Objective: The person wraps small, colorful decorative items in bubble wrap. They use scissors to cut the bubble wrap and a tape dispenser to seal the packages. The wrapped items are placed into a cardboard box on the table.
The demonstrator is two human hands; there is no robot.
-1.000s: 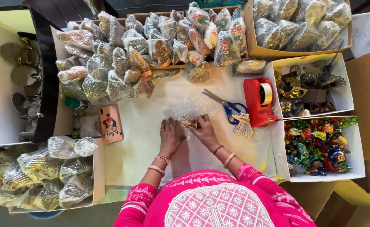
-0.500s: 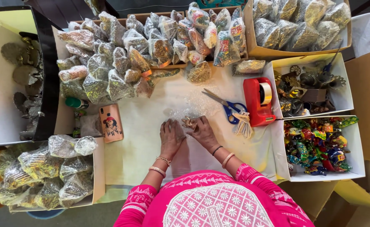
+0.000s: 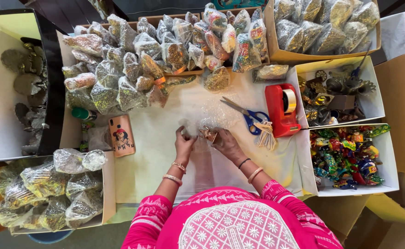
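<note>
My left hand (image 3: 184, 144) pinches the near edge of a clear bubble-wrap sheet (image 3: 207, 115) lying on the white table cover (image 3: 161, 157). My right hand (image 3: 226, 143) holds a small metallic brown ornament (image 3: 208, 133) against that sheet, between the two hands. Both wrists wear bangles, and pink sleeves show below them.
Blue-handled scissors (image 3: 247, 113) and a red tape dispenser (image 3: 281, 109) lie right of my hands, a phone (image 3: 121, 135) to the left. Several bubble-wrapped bundles (image 3: 138, 69) are heaped behind. Boxes hold wrapped bundles (image 3: 50, 189), metal ornaments (image 3: 336, 94) and colourful figures (image 3: 347, 154).
The hands have shifted only slightly on the bubble wrap and the ornament; the ornament now shows more clearly between them.
</note>
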